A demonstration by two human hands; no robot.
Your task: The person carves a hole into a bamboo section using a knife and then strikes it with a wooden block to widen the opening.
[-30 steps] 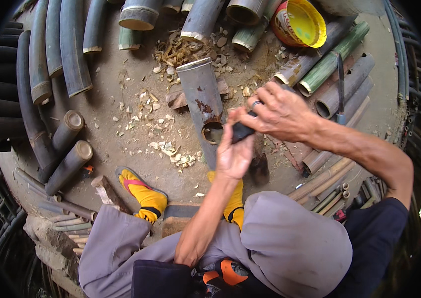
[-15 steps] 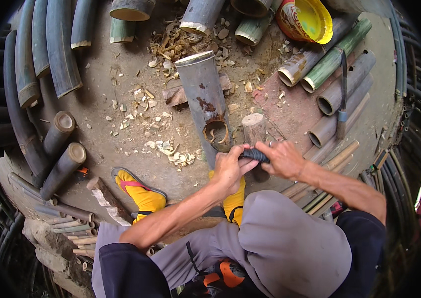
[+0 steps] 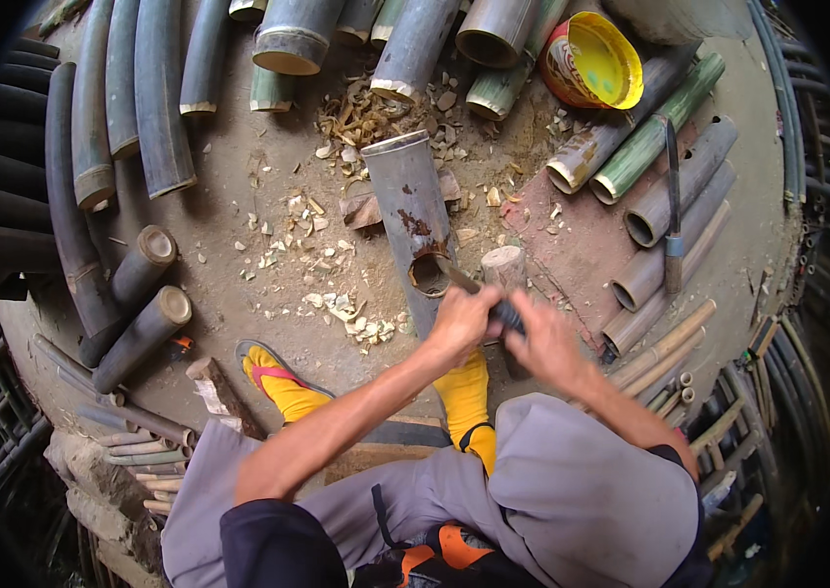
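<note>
A grey bamboo tube (image 3: 403,201) lies lengthwise in front of me, with a rough oval hole cut in its near part. Over the tube's near end, my left hand (image 3: 462,328) is closed on a knife at the handle's front. My right hand (image 3: 544,343), slightly blurred, is wrapped round the rear of the dark wound knife handle (image 3: 507,315). The knife's blade (image 3: 458,276) points forward and left, its tip at the hole's edge. Just right of the hole stands a short wooden piece (image 3: 504,263) with a pale round top.
Pale wood chips (image 3: 361,318) are scattered on the floor. Bamboo tubes (image 3: 165,137) lie at left, far side and right. A yellow-rimmed bucket (image 3: 611,64) sits far right. Another long blade with a dark handle (image 3: 673,265) rests on tubes at right. My yellow-socked foot (image 3: 288,387) is near.
The knife has swung so that its blade shows pointing at the hole. My hands are still on it, the right one lower relative to the tube. The whole view has shifted slightly.
</note>
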